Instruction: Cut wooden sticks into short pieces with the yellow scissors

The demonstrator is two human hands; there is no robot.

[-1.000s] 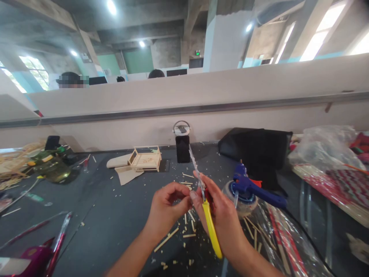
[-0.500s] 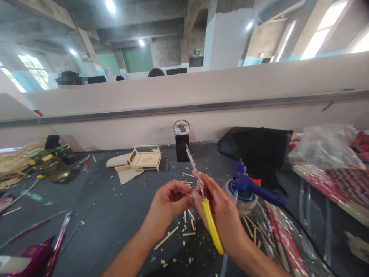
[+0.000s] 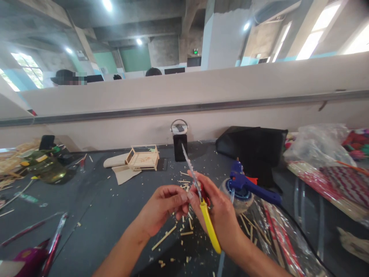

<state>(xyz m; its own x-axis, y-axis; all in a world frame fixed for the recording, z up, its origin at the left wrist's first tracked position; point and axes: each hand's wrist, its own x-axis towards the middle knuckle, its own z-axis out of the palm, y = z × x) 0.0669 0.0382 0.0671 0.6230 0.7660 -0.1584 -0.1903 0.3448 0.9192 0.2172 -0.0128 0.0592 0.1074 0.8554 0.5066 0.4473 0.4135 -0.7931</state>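
The left hand (image 3: pixel 163 207) was curled narrow, its fingertips by the right hand (image 3: pixel 216 204); whether something tiny was pinched there could not be told. A long silver tool with a yellow handle (image 3: pixel 204 211), partly hidden, was held by the right hand above pale wooden bits (image 3: pixel 186 233) scattered on the dark grey desk (image 3: pixel 112 215).

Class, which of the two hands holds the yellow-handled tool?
The right hand: the yellow-handled tool is gripped there, whereas the left hand shows no tool.
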